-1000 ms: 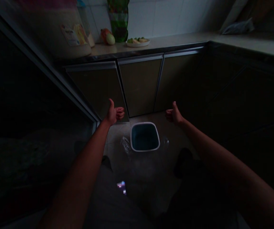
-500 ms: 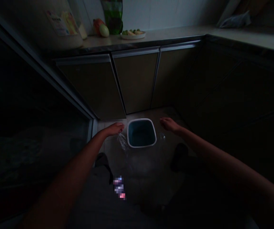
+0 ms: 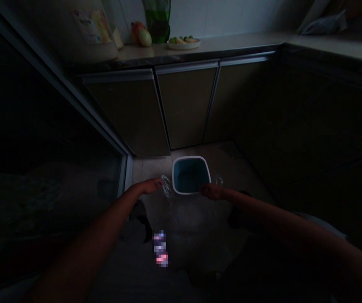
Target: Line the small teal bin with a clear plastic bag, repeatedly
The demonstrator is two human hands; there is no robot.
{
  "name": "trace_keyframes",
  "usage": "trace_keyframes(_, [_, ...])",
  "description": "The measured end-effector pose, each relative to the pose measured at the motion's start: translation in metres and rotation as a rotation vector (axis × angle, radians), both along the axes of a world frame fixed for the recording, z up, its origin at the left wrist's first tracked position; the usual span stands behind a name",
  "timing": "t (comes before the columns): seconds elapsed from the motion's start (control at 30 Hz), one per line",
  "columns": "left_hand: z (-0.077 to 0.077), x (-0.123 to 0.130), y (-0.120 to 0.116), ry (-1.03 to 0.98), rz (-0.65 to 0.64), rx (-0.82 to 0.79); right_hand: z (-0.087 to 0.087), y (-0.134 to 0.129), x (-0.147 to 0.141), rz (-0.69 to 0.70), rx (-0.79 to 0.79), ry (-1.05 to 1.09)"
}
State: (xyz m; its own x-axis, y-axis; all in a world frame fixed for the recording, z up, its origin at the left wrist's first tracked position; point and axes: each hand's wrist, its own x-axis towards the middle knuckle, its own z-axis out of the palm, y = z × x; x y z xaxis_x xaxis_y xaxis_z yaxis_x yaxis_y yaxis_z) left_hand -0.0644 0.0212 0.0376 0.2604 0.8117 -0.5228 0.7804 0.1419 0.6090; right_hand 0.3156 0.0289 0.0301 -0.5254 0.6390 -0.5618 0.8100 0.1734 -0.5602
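A teal bin with a white rim stands on the floor below the cabinets. Left of it, my left hand is closed on clear plastic film, which hangs between the hand and the bin. My right hand is closed at the bin's near right corner, overlapping the rim in view; what it holds, if anything, is too dark to make out. Another bit of clear plastic shows just right of the bin.
Cabinet doors rise behind the bin. On the counter are a plate of food, a green bottle, an onion-like vegetable and a large container. A glass door frame stands at left.
My right hand has moved down and left, from beside the bin to its near right corner. My left hand has dropped slightly, still with the plastic. The whole view has shifted a little.
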Motion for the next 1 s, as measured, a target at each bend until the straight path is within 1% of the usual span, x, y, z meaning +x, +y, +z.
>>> trace_keyframes(0.07, [-0.002,0.0,-0.002,-0.036,0.011,-0.018,0.003,0.0,-0.005,0.008,-0.042,-0.027])
trace_keyframes(0.2, [-0.009,0.002,-0.005,-0.193,0.078,-0.025,0.013,0.0,-0.012,0.002,-0.185,-0.071])
trace_keyframes(0.27, [-0.014,0.004,-0.006,-0.227,0.118,-0.044,0.019,0.003,-0.013,0.02,-0.198,-0.081])
trace_keyframes(0.37, [-0.022,0.009,-0.008,-0.214,0.194,-0.087,0.029,0.014,-0.014,0.061,-0.202,-0.07])
trace_keyframes(0.47, [-0.024,0.015,-0.01,-0.187,0.283,-0.114,0.05,0.031,-0.012,0.079,-0.257,-0.041])
trace_keyframes(0.53, [-0.023,0.019,-0.009,-0.187,0.331,-0.136,0.07,0.044,-0.008,0.052,-0.295,0.006])
trace_keyframes(0.6, [-0.02,0.022,-0.007,-0.205,0.373,-0.15,0.091,0.057,-0.003,-0.005,-0.293,0.093])
trace_keyframes(0.7, [-0.014,0.025,-0.002,-0.217,0.43,-0.112,0.115,0.076,0.003,-0.12,-0.224,0.263])
trace_keyframes(0.77, [-0.011,0.026,0.001,-0.221,0.454,-0.067,0.124,0.088,0.004,-0.201,-0.15,0.364])
trace_keyframes(0.83, [-0.008,0.028,0.003,-0.241,0.466,-0.042,0.127,0.099,0.004,-0.281,-0.052,0.444])
trace_keyframes(0.9, [-0.007,0.03,0.003,-0.27,0.474,-0.036,0.126,0.109,0.001,-0.347,0.067,0.502])
trace_keyframes(1.0, [-0.007,0.034,0.001,-0.303,0.504,-0.06,0.122,0.124,-0.002,-0.371,0.295,0.507])
